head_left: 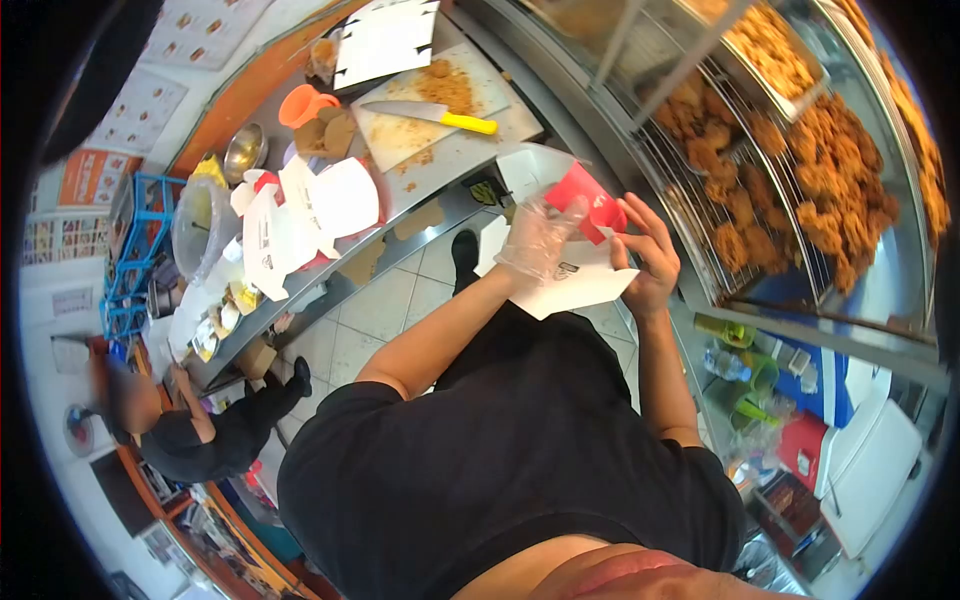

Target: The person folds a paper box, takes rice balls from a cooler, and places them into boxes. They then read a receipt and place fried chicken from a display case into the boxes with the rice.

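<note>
An open red and white cardboard takeaway box (575, 287) is held in front of my body, with its white flaps spread and a red panel on the far side. My left hand (540, 240), in a clear plastic glove, is closed on the box by the red panel; the glove partly blurs its fingers. My right hand (652, 255), bare, pinches the box's right side between thumb and fingers. Beyond them on the counter, a knife (430, 112) with a yellow handle lies on a white cutting board (390, 140) strewn with brown crumbs.
Fried chicken pieces (840, 180) fill a heated display case at right. More takeaway boxes (340, 200), an orange cup (303, 105) and a metal bowl (245, 150) stand on the left counter (400, 205). Another person (190, 430) in black works at lower left. A cooler (870, 470) stands at lower right.
</note>
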A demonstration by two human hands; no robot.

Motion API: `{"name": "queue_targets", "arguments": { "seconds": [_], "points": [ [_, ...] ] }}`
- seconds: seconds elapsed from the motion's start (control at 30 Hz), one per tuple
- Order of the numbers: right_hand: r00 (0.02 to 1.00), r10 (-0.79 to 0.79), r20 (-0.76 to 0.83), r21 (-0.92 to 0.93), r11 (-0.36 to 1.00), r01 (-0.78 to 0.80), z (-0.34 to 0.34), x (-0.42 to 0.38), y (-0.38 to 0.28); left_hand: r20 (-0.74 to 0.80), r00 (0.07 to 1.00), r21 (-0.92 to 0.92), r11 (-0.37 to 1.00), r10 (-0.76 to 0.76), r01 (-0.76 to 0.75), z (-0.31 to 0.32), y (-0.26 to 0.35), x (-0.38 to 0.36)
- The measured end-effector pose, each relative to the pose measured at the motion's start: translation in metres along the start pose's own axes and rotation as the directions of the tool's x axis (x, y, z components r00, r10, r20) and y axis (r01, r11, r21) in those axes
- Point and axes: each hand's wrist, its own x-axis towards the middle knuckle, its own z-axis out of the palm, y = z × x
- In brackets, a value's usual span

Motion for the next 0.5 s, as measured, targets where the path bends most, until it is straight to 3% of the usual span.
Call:
{"name": "queue_targets", "arguments": {
  "seconds": [0.07, 0.1, 0.17, 0.2, 0.27, 0.33, 0.37, 0.4, 0.43, 0.47, 0.5],
  "points": [
    [0.999, -0.013, -0.053, -0.015, 1.000, 0.012, -0.005, -0.001, 0.000, 0.027, 0.994, 0.188, 0.976, 0.108, -0.111, 0.003, -0.016, 0.000],
    [0.998, 0.064, -0.021, -0.013, 0.998, -0.064, 0.049, 0.021, -0.008, -0.015, 0.999, 0.089, 0.995, 0.044, -0.043, -0.034, 0.019, 0.008],
    [0.997, -0.049, 0.064, -0.138, 0.989, 0.058, 0.069, 0.043, -0.005, -0.058, 0.996, -0.145, 0.987, -0.072, 0.062, -0.036, 0.056, 0.010],
    [0.998, -0.031, 0.059, -0.139, 0.990, 0.039, 0.079, 0.050, -0.003, -0.061, 0.990, -0.198, 0.973, -0.131, 0.117, -0.045, 0.064, 0.013],
    [0.999, -0.002, 0.043, -0.140, 0.990, 0.008, 0.101, 0.066, 0.003, 0.004, 1.000, -0.082, 0.997, 0.016, -0.015, -0.065, 0.067, 0.023],
    [0.967, 0.103, 0.232, -0.178, 0.982, -0.062, 0.111, 0.088, -0.001, 0.157, 0.978, 0.068, 0.986, 0.139, -0.151, -0.090, 0.072, 0.037],
    [0.934, 0.151, 0.323, -0.199, 0.976, -0.089, 0.115, 0.103, -0.003, 0.221, 0.969, 0.181, 0.972, 0.106, -0.148, -0.109, 0.079, 0.045],
    [0.914, 0.067, 0.400, -0.084, 0.996, -0.036, 0.117, 0.125, -0.007, 0.279, 0.958, 0.294, 0.944, 0.063, -0.148, -0.131, 0.088, 0.053],
    [0.908, 0.191, 0.374, 0.109, 0.963, -0.248, 0.119, 0.142, -0.008, 0.331, 0.944, 0.405, 0.902, 0.008, -0.150, -0.147, 0.100, 0.056],
    [0.873, 0.317, 0.371, 0.295, 0.851, -0.434, 0.120, 0.156, -0.008, 0.383, 0.923, 0.493, 0.836, 0.040, -0.241, -0.158, 0.112, 0.058],
    [0.847, 0.326, 0.419, 0.272, 0.845, -0.460, 0.128, 0.170, -0.009, 0.423, 0.895, 0.783, 0.554, -0.140, -0.283, -0.163, 0.139, 0.060]
  ]
}}
